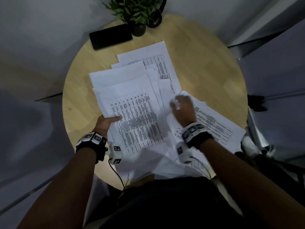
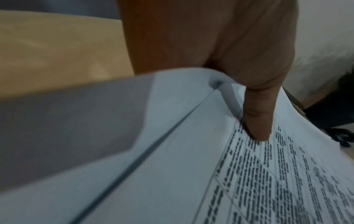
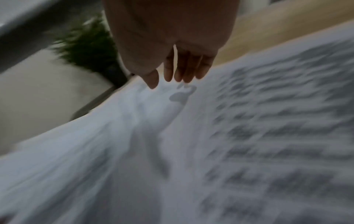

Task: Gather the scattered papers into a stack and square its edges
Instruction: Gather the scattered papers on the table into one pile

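Dim light throughout; head view bends at edges; right wrist view badly motion-blurred.

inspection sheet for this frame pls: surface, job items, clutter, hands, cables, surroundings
Surface: round light-wood table, partly covered by sheets.
Job's things: papers fanned and overlapping, edges not squared; some overhang the near rim.
Clutter: black phone lying flat at the far left; potted plant at the far edge.
Hands: left hand pinches the left edge of the printed sheets, thumb on top; right hand over the right sheets, fingers extended, contact unclear from blur.
Cables: black cable hangs from the left wrist unit.
Surroundings: pale walls; dark chair base at the right.
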